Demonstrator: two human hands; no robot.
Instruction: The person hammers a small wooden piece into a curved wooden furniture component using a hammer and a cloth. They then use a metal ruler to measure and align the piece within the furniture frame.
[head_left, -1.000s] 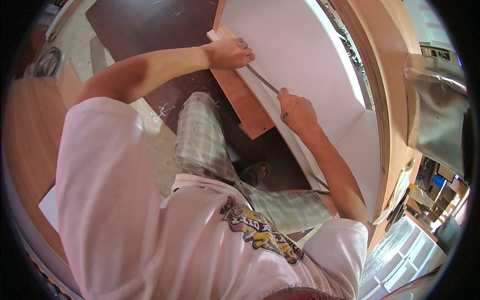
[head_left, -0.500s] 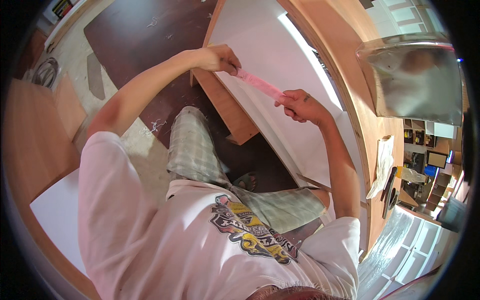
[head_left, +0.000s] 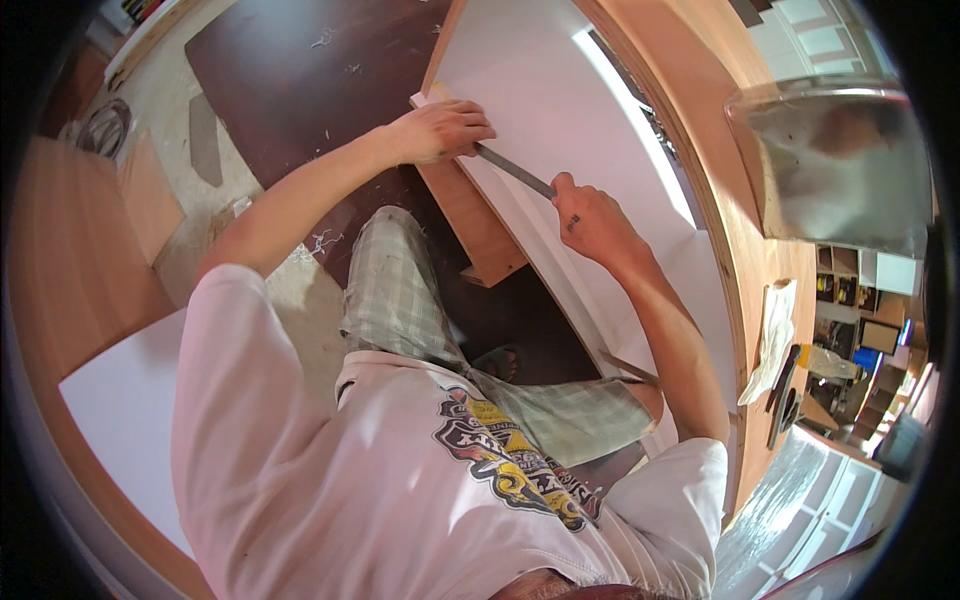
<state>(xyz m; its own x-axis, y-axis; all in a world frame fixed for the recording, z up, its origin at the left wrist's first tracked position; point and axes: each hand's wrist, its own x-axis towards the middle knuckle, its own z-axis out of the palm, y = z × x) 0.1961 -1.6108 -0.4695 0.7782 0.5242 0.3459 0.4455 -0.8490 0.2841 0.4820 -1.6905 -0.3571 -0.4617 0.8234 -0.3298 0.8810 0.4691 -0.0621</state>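
A narrow grey bar that looks like a flat file [head_left: 515,171] is stretched between my two hands. My left hand [head_left: 443,131] has its fingers closed over the far end, close to the wooden edge of a white-faced panel [head_left: 520,90]. My right hand [head_left: 602,224] is wrapped round the near end, with the thumb along it. The bar slants down to the right, its thin side showing. It passes over the white inner face of the cabinet; whether it touches an edge there, I cannot tell.
A wooden cabinet side [head_left: 715,130] curves up on my right. On it lie a cloth [head_left: 772,340], a black-handled tool [head_left: 785,395] and a metal box [head_left: 840,165]. A dark brown board [head_left: 290,90] with pale shavings lies far left. A white sheet [head_left: 125,420] is at my left.
The bar has turned from showing its broad pinkish face to its thin grey side. My left hand has closed over its end and my right hand has rolled palm down.
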